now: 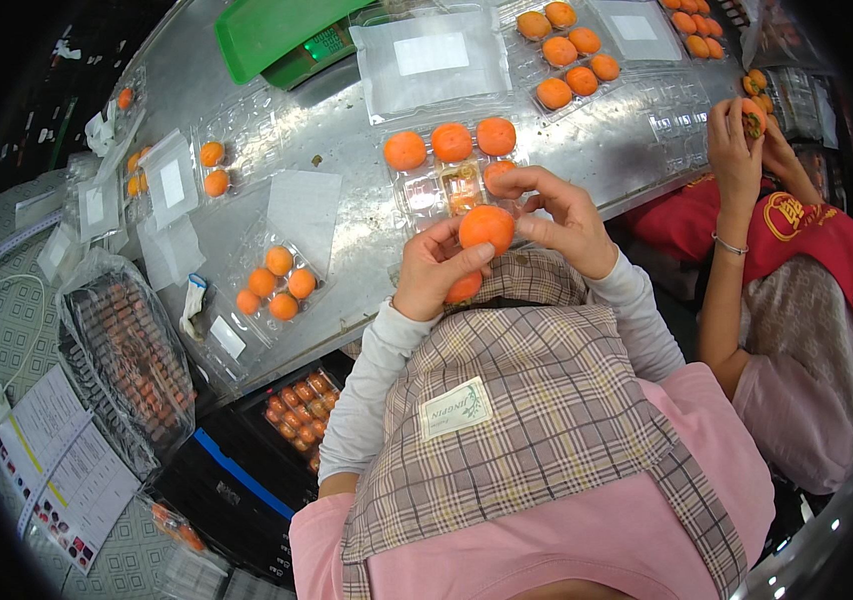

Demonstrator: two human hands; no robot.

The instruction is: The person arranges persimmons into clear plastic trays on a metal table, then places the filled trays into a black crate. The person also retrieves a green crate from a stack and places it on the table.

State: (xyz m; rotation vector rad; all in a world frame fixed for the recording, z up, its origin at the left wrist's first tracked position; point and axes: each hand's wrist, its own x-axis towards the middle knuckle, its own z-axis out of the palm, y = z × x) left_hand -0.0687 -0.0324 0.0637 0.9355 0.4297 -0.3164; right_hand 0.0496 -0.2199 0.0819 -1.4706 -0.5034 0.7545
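Observation:
My left hand holds an orange persimmon between thumb and fingers, and a second persimmon shows below its thumb, partly hidden. Close by on the right, my right hand has its fingers apart and curved, its thumb near the held fruit; whether it touches the fruit is unclear. Beyond both hands lies a clear plastic tray with a row of persimmons along its far side and another fruit at the right, beside my right fingertips. An amber-tinted patch shows in the tray's middle.
A green scale, a lined tray and a filled fruit tray stand farther back. Another tray with persimmons lies left, near a white marker-like object. At right, a co-worker's hands hold fruit. Crates stand below the metal table.

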